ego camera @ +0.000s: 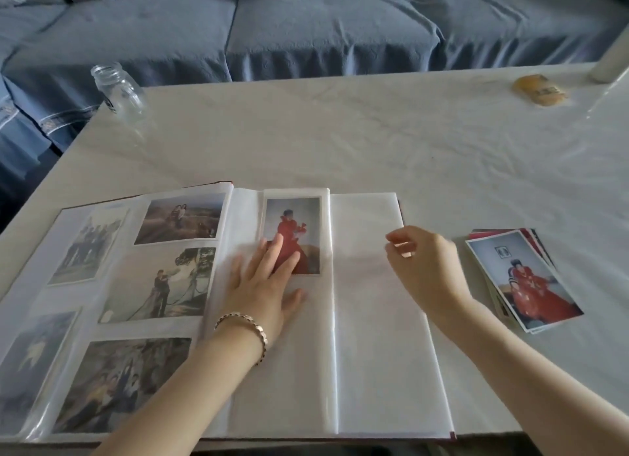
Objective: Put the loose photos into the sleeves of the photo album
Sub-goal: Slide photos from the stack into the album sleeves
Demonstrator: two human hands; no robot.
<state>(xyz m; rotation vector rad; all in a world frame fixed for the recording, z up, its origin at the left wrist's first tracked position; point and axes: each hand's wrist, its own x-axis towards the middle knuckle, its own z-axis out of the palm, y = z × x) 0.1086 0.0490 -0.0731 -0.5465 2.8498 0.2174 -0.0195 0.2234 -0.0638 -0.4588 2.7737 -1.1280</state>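
Left grip (pixel 262 290) lying flat, fingers straight, pressing sleeved photo (pixel 293 224) in album (pixel 374 336). Right grip (pixel 425 268) hovering relaxed, empty. Loose photos (pixel 524 282) sitting on tabletop (pixel 340 132) at album's 3 o'clock; hasty pinch risks fanning the pile.

Table (pixel 340 142) is covered with a creased white cloth. An open photo album (pixel 374 319) is laid flat along the near edge, toward the left side. A stack of loose photos (pixel 524 278) is placed face up just right of it, toward the near right corner, not touching the album. A clear glass jar (pixel 117 91) is stood at the far left corner. A small yellowish object (pixel 539 90) is seen near the far right corner; its kind cannot be told.
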